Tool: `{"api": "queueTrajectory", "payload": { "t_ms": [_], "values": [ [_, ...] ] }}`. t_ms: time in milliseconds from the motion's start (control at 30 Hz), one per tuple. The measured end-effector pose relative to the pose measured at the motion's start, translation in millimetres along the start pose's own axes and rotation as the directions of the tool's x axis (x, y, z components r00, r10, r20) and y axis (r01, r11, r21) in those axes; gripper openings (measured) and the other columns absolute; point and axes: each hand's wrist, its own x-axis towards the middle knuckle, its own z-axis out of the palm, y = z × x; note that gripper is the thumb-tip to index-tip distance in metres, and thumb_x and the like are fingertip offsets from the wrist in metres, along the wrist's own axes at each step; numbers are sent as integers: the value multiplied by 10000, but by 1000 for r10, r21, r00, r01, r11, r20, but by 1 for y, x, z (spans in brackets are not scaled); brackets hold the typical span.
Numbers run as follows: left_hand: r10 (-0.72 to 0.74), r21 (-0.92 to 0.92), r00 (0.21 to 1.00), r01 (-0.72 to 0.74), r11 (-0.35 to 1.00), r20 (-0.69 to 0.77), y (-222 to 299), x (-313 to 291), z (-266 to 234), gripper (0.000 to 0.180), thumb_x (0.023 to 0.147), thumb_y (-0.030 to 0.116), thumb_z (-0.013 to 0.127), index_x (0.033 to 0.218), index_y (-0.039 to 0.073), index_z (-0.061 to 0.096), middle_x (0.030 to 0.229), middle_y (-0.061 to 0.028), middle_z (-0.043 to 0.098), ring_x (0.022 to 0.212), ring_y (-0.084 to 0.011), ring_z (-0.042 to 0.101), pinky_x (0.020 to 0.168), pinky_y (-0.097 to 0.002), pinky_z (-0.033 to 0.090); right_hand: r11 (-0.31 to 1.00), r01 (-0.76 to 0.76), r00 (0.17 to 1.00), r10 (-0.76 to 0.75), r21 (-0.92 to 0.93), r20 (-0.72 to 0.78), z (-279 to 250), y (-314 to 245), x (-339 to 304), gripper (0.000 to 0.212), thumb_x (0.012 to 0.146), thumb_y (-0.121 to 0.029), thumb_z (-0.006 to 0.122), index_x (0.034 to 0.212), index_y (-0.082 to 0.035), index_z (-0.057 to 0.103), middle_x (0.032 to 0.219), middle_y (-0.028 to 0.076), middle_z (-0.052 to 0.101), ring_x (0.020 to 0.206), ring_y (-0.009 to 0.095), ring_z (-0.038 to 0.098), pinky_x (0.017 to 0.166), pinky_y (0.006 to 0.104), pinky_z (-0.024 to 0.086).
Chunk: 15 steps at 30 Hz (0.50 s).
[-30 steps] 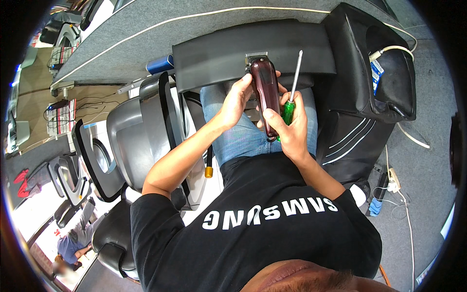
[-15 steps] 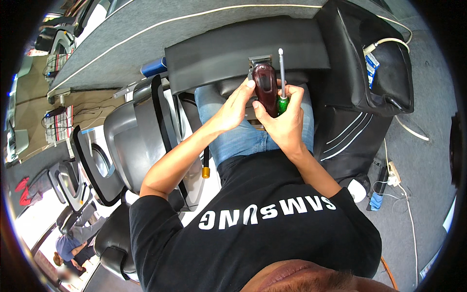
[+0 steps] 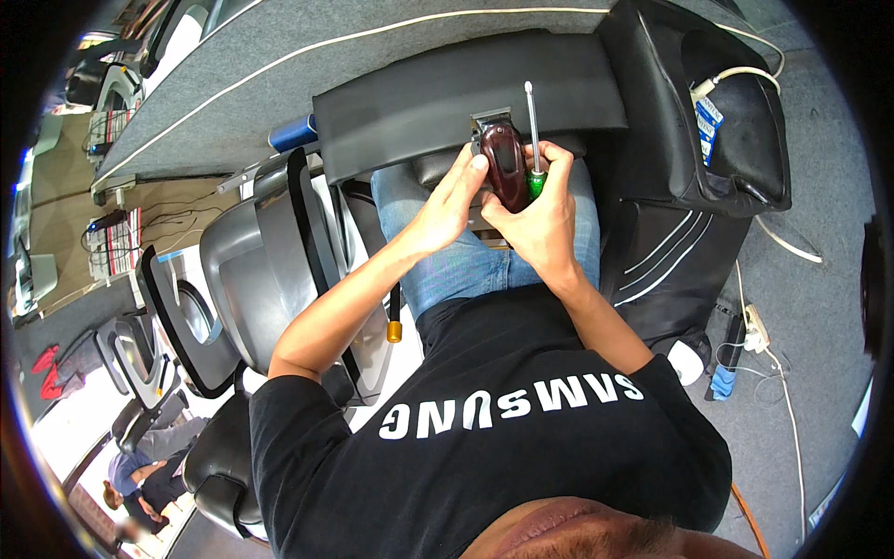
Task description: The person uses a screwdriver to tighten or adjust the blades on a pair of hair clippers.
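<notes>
Left grip [image 3: 447,207] is holding a dark-red clipper [image 3: 506,168]. Right grip [image 3: 542,220] is clasping it alongside a green-handled screwdriver [image 3: 535,183].

Long black cushion [image 3: 391,126], black padded chair [image 3: 750,149] holding a blue-and-white packet [image 3: 708,129], white socket block [image 3: 756,332] on grey carpet [image 3: 829,373]

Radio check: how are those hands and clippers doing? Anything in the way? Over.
Left hand against clippers; right hand holding clippers and screwdriver. Blade end facing forward. Screwdriver alongside, no obstruction visible.
</notes>
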Motion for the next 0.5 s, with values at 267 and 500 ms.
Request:
{"api": "queueTrajectory", "payload": {
  "t_ms": [267, 500],
  "values": [
    [-111, -382, 992, 80, 921, -61, -6, 4, 0, 565, 1193, 430, 327, 1545, 15, 478, 1446, -152, 622, 1335, -233, 604, 1187, -423, 453, 975, -2, 998, -12, 221, 63, 1, -1, -1, 771, 896, -293, 892, 1416, -21, 391, 1230, 184, 676, 1042, 280, 738, 894, 399, 598],
    [-57, -402, 997, 35, 915, -43, -11, 4, 0, 614, 1187, 471, 317, 1547, 2, 481, 1475, -162, 615, 1352, -249, 603, 1209, -459, 434, 885, -18, 999, -4, 466, 47, 6, 7, -4, 740, 934, -237, 863, 1460, -12, 394, 1210, 141, 652, 1047, 190, 684, 903, 330, 568]
  ]
}}
